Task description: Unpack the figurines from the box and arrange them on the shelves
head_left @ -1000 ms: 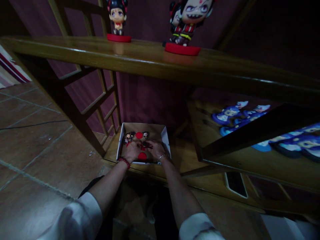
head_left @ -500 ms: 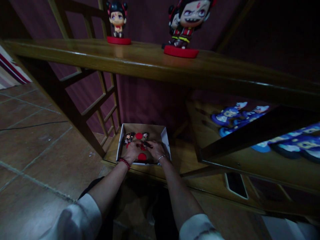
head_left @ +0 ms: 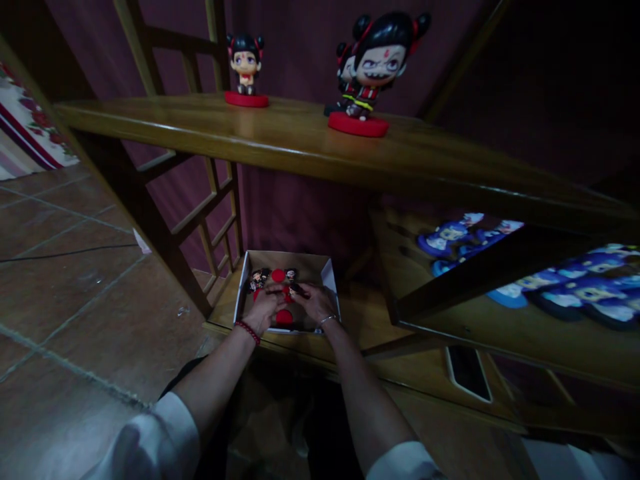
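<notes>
A shallow white-sided cardboard box (head_left: 327,283) sits on the low shelf, with both hands inside it. My right hand (head_left: 316,304) pinches a small black-haired figurine (head_left: 296,289). Just left of it, my left hand (head_left: 266,309) has its fingers stretched out over the box floor, close to the figurine and a partly covered red disc. Another red disc (head_left: 278,275) lies toward the back, and one more red disc (head_left: 285,317) near the front between my wrists. Small dark figurines (head_left: 258,277) are grouped at the back left; a single figurine (head_left: 291,274) lies at the back right.
On the wooden shelf (head_left: 295,137) above stand a figurine on a red base (head_left: 247,70) and two larger ones (head_left: 373,73) to the right. Blue figurines (head_left: 595,287) lie in the right compartment. A phone (head_left: 469,373) rests at lower right. Lattice slats (head_left: 203,210) border the left side.
My left fingers have spread out a little and drawn slightly away from the figurine. My right hand keeps it pinched. The view has tilted up slightly, showing more of the upper figurines.
</notes>
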### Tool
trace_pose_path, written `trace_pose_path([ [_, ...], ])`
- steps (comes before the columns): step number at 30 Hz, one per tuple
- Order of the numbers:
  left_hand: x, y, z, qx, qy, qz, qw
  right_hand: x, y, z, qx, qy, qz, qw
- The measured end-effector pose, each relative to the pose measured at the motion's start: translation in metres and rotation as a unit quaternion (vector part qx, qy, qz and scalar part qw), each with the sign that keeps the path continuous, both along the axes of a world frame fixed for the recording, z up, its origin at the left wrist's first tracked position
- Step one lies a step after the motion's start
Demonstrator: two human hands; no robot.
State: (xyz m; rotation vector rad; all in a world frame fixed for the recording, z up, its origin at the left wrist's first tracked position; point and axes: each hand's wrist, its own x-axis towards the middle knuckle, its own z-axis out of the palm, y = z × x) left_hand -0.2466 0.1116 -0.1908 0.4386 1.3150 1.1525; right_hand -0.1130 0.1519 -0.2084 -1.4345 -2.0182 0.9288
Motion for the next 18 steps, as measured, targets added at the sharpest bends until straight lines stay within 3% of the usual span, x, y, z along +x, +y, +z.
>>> trace_pose_path([
  [4,0.002,-0.008,0.010,0.002,-0.091,0.014,0.996,0.000,-0.005,0.003,-0.009,0.039,0.007,0.999],
  [10,0.003,-0.021,0.013,0.031,-0.089,0.044,0.995,-0.003,-0.019,0.020,-0.058,0.156,0.026,0.986],
  [18,0.004,-0.042,0.034,0.053,-0.079,0.063,0.993,-0.001,-0.039,0.051,-0.011,0.129,0.026,0.991],
])
